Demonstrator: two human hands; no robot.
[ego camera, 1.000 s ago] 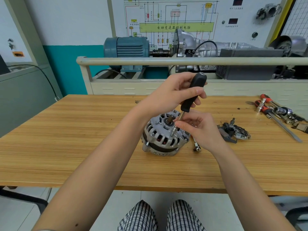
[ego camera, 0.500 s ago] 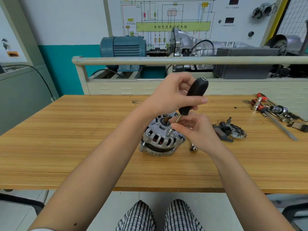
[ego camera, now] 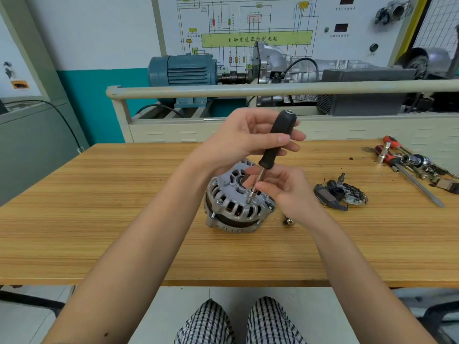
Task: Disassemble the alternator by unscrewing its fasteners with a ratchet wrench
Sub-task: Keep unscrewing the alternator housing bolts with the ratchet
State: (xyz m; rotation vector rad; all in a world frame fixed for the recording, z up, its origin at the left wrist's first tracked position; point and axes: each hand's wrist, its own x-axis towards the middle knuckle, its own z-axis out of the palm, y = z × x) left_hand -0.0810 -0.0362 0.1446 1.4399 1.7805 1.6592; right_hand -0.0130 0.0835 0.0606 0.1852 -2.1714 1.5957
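— While the alternator point(ego camera: 238, 197) is sitting on the wooden tabletop point(ego camera: 124, 219), what are the hands doing?

— I'm seeing the left hand point(ego camera: 243, 137) wrapping its fingers around the black handle of the driver point(ego camera: 275, 142), which is tilting down onto the alternator's top face. The right hand point(ego camera: 285, 187) is pinching the metal shaft just above the socket tip.

— Anything nearby?

— A removed black part point(ego camera: 340, 194) is lying to the right, and loose tools point(ego camera: 409, 165) are resting at the far right edge.

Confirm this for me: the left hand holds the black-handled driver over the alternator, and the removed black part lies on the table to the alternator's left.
Wrong side. In the head view the removed black part lies to the right of the alternator. The left hand does hold the black-handled driver.
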